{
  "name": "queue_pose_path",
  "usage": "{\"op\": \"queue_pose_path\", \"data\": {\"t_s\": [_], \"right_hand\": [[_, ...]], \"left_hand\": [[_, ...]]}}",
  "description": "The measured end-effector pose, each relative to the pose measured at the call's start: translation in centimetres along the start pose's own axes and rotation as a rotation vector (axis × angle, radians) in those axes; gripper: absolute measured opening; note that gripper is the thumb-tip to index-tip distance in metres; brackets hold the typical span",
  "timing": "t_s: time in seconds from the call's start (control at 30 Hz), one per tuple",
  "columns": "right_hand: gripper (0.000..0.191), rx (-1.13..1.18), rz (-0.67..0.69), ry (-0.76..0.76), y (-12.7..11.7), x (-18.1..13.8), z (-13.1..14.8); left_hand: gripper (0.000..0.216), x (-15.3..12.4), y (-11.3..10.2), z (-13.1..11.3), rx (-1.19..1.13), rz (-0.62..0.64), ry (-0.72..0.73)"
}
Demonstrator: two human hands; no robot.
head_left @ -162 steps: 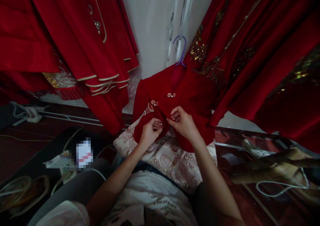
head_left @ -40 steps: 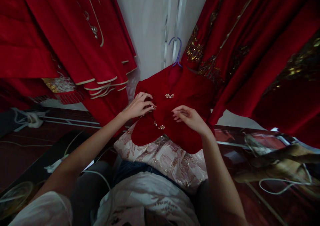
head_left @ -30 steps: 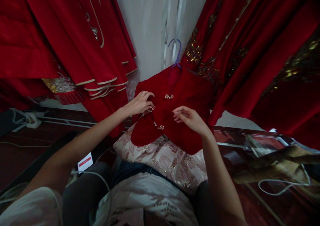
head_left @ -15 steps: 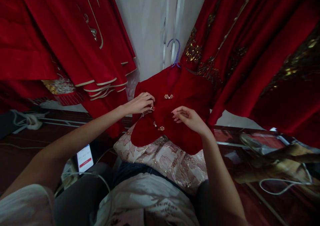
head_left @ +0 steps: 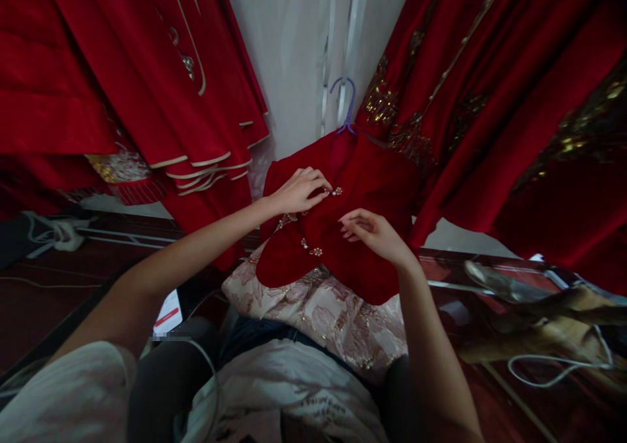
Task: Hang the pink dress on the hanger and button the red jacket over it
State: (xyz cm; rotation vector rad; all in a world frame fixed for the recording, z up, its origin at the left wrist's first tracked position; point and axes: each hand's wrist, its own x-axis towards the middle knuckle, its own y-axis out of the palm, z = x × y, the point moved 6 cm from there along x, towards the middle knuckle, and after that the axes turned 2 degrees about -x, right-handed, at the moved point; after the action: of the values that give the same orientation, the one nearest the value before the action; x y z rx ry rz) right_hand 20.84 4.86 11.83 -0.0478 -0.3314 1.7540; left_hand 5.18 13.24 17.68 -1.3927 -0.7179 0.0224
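A red velvet-looking jacket (head_left: 372, 175) hangs open at the neck on a purple hanger (head_left: 351, 100), its lower part resting on my lap. My left hand (head_left: 304, 191) lies over its front, thumb and fingertips closed at the left end of the upper jewelled clasp (head_left: 337, 191). To the right, my right hand (head_left: 371, 232) is held over the jacket front with fingers curled and tips together; anything between them is too small to see. Lower down, another jewelled clasp (head_left: 316, 251) shows, its halves apart.
Red garments with pale trim (head_left: 210, 103) hang at left, and sequinned red garments (head_left: 470, 103) at right. Pink patterned fabric (head_left: 294, 293) covers my lap. A phone (head_left: 168, 313) lies by my left leg. A white cable (head_left: 543, 381) is at lower right.
My left hand has moved up and right across the jacket, from the middle clasp to the upper one. My right hand has stayed nearly in place.
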Motion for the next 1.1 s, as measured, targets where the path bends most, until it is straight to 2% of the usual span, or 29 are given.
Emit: {"op": "queue_pose_path", "data": {"t_s": [0.07,0.23,0.43,0.7,0.87,0.97,1.1], "right_hand": [[0.027,0.0,-0.001,0.006,-0.1,-0.1,0.1],[0.027,-0.002,-0.015,0.001,-0.6,-0.3,0.1],[0.025,0.0,-0.033,-0.011,-1.4,-0.3,-0.2],[0.026,-0.004,-0.023,0.005,-1.5,-0.5,0.0],[0.026,-0.002,-0.021,0.017,-1.7,-0.5,-0.1],[0.027,-0.006,-0.02,0.023,-1.7,-0.5,-0.1],[0.028,-0.016,-0.022,0.021,-1.7,-0.5,-0.1]], "left_hand": [[0.028,1.4,0.5,-0.7,0.051,-0.028,0.007],[0.021,4.0,1.6,-1.3,0.167,0.02,0.021],[0.028,4.4,1.6,-1.1,0.236,0.036,-0.032],[0.018,4.5,2.1,-0.8,0.08,0.097,0.05],[0.016,4.6,1.6,-0.3,-0.043,0.024,0.025],[0.015,4.7,1.5,0.2,-0.091,-0.008,-0.045],[0.013,5.1,1.7,0.2,-0.107,-0.002,-0.092]]}}
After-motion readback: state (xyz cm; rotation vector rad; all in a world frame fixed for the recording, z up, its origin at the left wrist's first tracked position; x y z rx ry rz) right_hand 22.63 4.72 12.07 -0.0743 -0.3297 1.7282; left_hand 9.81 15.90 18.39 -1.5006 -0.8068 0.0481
